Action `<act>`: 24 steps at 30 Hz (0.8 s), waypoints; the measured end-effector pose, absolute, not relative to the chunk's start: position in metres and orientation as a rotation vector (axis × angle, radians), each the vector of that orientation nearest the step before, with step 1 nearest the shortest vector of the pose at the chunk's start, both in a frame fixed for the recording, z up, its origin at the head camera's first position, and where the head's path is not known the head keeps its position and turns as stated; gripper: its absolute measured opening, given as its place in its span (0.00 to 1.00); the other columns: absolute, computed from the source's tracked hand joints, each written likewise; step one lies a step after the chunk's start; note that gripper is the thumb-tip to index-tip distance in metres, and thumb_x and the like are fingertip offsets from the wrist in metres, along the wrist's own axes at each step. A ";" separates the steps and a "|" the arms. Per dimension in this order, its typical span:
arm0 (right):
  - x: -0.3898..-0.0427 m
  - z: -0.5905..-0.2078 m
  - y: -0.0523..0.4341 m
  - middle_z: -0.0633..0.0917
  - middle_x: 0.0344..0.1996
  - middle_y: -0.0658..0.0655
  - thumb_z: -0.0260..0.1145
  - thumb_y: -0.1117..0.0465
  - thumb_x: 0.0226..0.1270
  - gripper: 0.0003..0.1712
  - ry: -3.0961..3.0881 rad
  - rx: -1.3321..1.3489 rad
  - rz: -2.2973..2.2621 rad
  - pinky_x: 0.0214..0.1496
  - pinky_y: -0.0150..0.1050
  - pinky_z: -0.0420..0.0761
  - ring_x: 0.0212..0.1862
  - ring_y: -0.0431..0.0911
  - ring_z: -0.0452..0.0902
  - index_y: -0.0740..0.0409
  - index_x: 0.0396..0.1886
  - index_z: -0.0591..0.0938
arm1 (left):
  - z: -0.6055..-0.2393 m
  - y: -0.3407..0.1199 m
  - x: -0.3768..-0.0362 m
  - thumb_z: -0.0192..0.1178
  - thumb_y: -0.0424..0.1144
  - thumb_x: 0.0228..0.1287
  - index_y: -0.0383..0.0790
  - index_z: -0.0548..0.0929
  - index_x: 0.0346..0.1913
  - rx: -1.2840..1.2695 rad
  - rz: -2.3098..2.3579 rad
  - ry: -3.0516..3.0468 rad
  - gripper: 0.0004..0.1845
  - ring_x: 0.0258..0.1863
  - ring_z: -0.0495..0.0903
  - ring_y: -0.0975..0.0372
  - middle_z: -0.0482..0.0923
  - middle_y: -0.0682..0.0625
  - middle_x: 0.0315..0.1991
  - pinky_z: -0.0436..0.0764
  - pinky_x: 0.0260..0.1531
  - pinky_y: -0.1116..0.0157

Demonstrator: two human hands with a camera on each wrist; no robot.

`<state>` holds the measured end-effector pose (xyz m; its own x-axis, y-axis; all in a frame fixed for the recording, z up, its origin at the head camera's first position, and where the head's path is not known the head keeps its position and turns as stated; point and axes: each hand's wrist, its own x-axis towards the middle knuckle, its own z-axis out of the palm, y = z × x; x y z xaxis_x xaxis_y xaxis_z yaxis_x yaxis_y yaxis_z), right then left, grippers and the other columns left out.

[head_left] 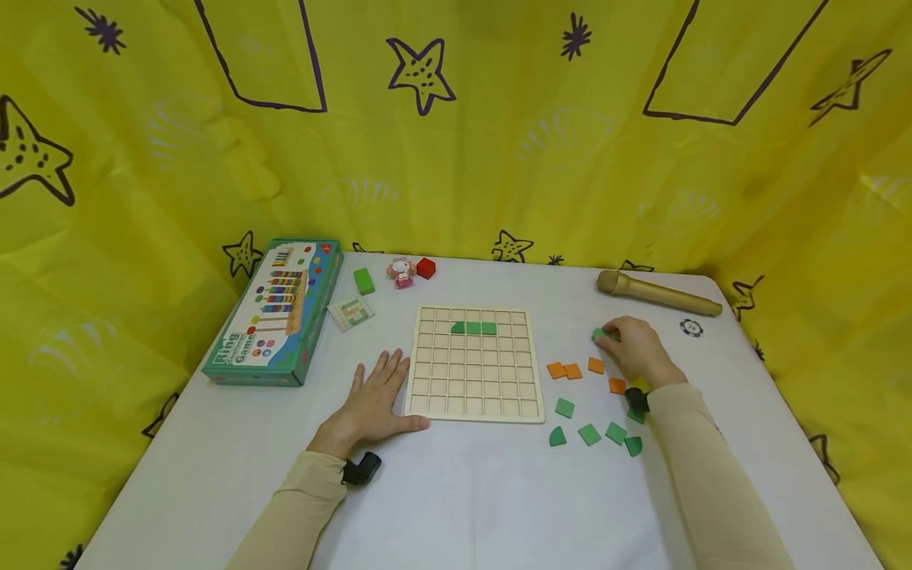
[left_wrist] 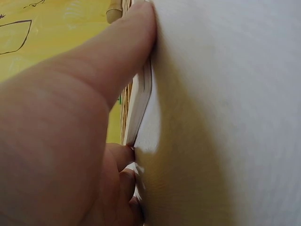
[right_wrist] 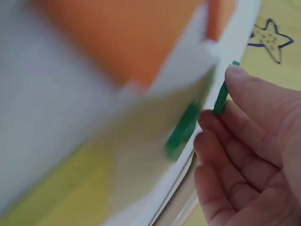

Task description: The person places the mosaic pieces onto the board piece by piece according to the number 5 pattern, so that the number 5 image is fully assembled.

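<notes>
- Right now my left hand (head_left: 374, 404) lies flat on the white table (head_left: 456, 491), fingers straight and holding nothing, with the thumb pressed along the near left edge of the wooden grid board (head_left: 473, 362); I judge it sits there to keep the board from sliding.
- My right hand (head_left: 636, 348) is out to the right of the board, its fingertips pinching a thin green tile (head_left: 598, 334); the right wrist view shows that tile (right_wrist: 221, 98) edge-on between thumb and fingers, lifted just clear of the table.
- Three green tiles (head_left: 473, 328) already sit side by side in the board's second row from the far edge, near the middle.
- The loose pieces lie to the right of the board, within my right hand's reach: orange tiles (head_left: 564, 370) nearer the board, more green tiles (head_left: 590, 434) toward its near right corner.
- Beyond the board's far edge rest a small toy figure (head_left: 401, 271), a red cube (head_left: 426, 267) and a green block (head_left: 364, 281); a game box (head_left: 278, 310) lies well to its left.
- A gold microphone (head_left: 659, 294) lies beyond my right hand, well right of the board.
</notes>
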<state>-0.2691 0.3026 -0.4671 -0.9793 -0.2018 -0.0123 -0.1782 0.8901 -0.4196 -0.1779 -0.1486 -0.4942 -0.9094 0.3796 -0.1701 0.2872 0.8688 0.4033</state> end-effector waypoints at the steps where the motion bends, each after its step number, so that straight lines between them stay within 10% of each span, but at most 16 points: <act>1: -0.269 -0.467 0.300 0.80 0.48 0.71 0.64 0.59 0.71 0.21 2.984 -0.280 -0.701 0.56 0.59 0.72 0.50 0.63 0.73 0.74 0.52 0.79 | -0.494 -0.149 -0.178 0.62 0.71 0.52 0.34 0.49 0.77 0.506 0.545 2.796 0.61 0.75 0.33 0.49 0.39 0.41 0.78 0.32 0.67 0.41; 9: -0.273 -0.466 0.257 0.83 0.38 0.60 0.67 0.59 0.67 0.19 2.917 -0.318 -0.974 0.41 0.44 0.76 0.38 0.52 0.74 0.68 0.52 0.83 | -0.493 -0.148 -0.179 0.63 0.71 0.52 0.34 0.49 0.77 0.504 0.540 2.798 0.61 0.75 0.33 0.49 0.39 0.41 0.78 0.32 0.67 0.41; 24: -0.303 -0.465 0.169 0.82 0.41 0.59 0.71 0.60 0.64 0.15 2.817 -0.586 -0.829 0.51 0.47 0.76 0.43 0.52 0.75 0.66 0.45 0.86 | -0.498 -0.149 -0.177 0.62 0.71 0.52 0.34 0.50 0.77 0.519 0.560 2.813 0.61 0.75 0.34 0.49 0.40 0.41 0.78 0.32 0.67 0.40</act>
<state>-0.3033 0.1691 -0.4646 -0.9130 -0.4069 -0.0299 -0.3259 0.7714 -0.5466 -0.1770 -0.1494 -0.4978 -0.9119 0.3824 -0.1492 0.2960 0.8645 0.4061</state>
